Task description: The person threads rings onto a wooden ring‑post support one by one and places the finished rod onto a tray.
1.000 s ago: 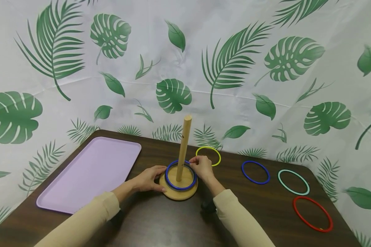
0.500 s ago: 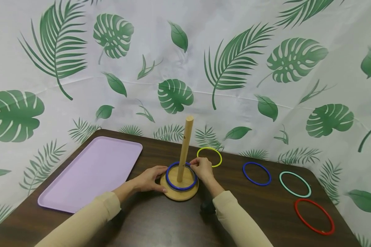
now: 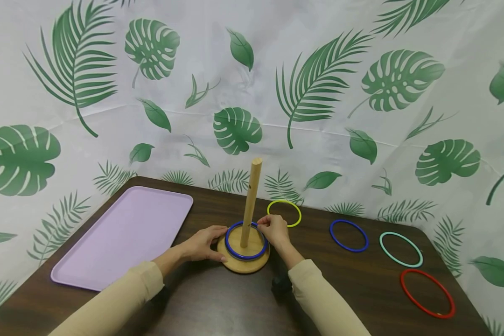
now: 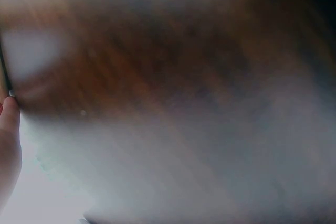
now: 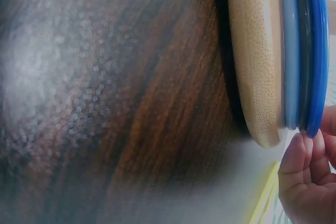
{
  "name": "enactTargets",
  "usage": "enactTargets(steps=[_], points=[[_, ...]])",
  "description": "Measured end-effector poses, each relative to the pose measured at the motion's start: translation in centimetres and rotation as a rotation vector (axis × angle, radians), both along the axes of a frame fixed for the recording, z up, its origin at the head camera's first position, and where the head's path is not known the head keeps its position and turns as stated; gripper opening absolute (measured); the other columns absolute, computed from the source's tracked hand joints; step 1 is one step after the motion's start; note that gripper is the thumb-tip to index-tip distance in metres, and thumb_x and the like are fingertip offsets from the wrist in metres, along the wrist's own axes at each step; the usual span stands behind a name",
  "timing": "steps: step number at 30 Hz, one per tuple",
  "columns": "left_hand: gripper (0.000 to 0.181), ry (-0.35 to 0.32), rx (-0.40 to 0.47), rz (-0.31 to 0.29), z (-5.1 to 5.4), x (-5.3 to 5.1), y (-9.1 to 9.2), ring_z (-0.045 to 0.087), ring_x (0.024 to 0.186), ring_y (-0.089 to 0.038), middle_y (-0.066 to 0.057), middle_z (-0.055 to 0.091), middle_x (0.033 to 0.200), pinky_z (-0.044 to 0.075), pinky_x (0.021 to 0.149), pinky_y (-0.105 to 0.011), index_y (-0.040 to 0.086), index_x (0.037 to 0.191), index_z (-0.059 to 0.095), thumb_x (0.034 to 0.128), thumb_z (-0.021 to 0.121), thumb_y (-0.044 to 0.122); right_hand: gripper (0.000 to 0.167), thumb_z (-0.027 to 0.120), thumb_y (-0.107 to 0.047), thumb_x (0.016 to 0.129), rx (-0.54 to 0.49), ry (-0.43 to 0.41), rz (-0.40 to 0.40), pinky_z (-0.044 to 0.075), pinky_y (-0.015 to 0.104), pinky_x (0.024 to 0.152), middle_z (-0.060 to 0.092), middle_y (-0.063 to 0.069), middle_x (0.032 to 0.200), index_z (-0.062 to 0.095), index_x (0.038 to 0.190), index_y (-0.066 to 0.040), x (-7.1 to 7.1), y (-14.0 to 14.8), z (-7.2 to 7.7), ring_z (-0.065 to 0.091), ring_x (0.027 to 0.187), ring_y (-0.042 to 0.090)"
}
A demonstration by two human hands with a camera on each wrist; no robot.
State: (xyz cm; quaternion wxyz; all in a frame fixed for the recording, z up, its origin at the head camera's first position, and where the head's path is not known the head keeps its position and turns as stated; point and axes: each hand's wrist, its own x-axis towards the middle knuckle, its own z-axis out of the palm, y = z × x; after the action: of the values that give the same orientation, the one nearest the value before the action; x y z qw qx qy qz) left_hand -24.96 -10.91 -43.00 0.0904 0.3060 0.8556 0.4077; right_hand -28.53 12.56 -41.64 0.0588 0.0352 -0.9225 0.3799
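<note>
A wooden peg (image 3: pixel 251 200) stands upright on a round wooden base (image 3: pixel 241 267) at mid-table. A blue ring (image 3: pixel 245 257) lies around the peg, low over the base. From the right wrist, a dark ring (image 5: pixel 304 51) and a light blue ring (image 5: pixel 290 51) show stacked under the blue one. My right hand (image 3: pixel 276 228) pinches the blue ring's far right side between thumb and fingers. My left hand (image 3: pixel 199 244) holds the base's left edge, thumb in front and fingers behind. The left wrist view is blurred and shows only part of a finger (image 4: pixel 10 116).
A lilac tray (image 3: pixel 126 238) lies at the left. Behind my right hand is a yellow ring (image 3: pixel 300 215). Farther right on the dark table (image 3: pixel 218 308) lie another blue ring (image 3: pixel 348 248), a pale turquoise ring (image 3: pixel 399 264) and a red ring (image 3: pixel 428 310). A leaf-patterned cloth (image 3: pixel 185 140) hangs behind.
The blue ring's far side sits slightly lower than a second ago, my right hand still pinching it. My left hand keeps its place on the base.
</note>
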Motion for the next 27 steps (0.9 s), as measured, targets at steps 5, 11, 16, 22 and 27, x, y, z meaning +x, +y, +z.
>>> enactTargets(steps=[5,11,16,22,27], points=[[0.087,0.041,0.037,-0.03,-0.2,0.0,-0.2,0.038,0.128,-0.045,-0.033,0.037,0.137,0.045,0.1,-0.041,-0.015,0.136,0.037,0.0773,0.077,0.035,0.005,0.07,-0.008,0.082,-0.006,-0.018,-0.014,0.045,0.025,0.054,0.066,0.005,0.072,0.072,0.079,-0.005,0.0,0.0,0.1,0.056,0.063,0.014],[0.086,0.003,0.032,-0.017,-0.1,0.0,-0.1,0.035,0.13,-0.045,-0.033,0.036,0.139,0.043,0.101,-0.044,-0.015,0.137,0.035,0.0769,0.078,0.029,0.006,0.07,-0.01,0.082,-0.003,0.003,-0.002,0.046,0.025,0.055,0.067,0.005,0.072,0.072,0.079,-0.004,0.0,0.1,-0.1,0.057,0.064,0.014],[0.084,0.005,-0.017,0.001,0.0,0.1,0.1,0.034,0.13,-0.045,-0.033,0.035,0.14,0.041,0.102,-0.045,-0.016,0.137,0.034,0.0764,0.079,0.02,0.011,0.069,-0.013,0.085,-0.02,0.031,-0.003,0.047,0.027,0.058,0.068,0.006,0.074,0.072,0.081,-0.004,-0.1,0.4,-0.2,0.057,0.066,0.015],[0.084,0.006,-0.025,0.01,0.1,0.1,0.0,0.035,0.131,-0.044,-0.031,0.035,0.141,0.041,0.103,-0.046,-0.015,0.137,0.034,0.0767,0.079,0.02,0.013,0.065,-0.012,0.087,-0.103,0.064,-0.021,0.047,0.025,0.056,0.068,0.009,0.075,0.071,0.086,0.0,-0.4,1.4,-0.1,0.056,0.061,0.013],[0.084,0.007,-0.019,0.0,-0.1,0.1,0.0,0.034,0.13,-0.045,-0.033,0.034,0.14,0.041,0.102,-0.046,-0.017,0.137,0.033,0.0768,0.079,0.02,0.016,0.064,-0.012,0.089,-0.213,0.046,-0.069,0.05,0.022,0.053,0.068,0.013,0.079,0.07,0.091,0.002,-0.7,2.6,0.1,0.058,0.057,0.011]])
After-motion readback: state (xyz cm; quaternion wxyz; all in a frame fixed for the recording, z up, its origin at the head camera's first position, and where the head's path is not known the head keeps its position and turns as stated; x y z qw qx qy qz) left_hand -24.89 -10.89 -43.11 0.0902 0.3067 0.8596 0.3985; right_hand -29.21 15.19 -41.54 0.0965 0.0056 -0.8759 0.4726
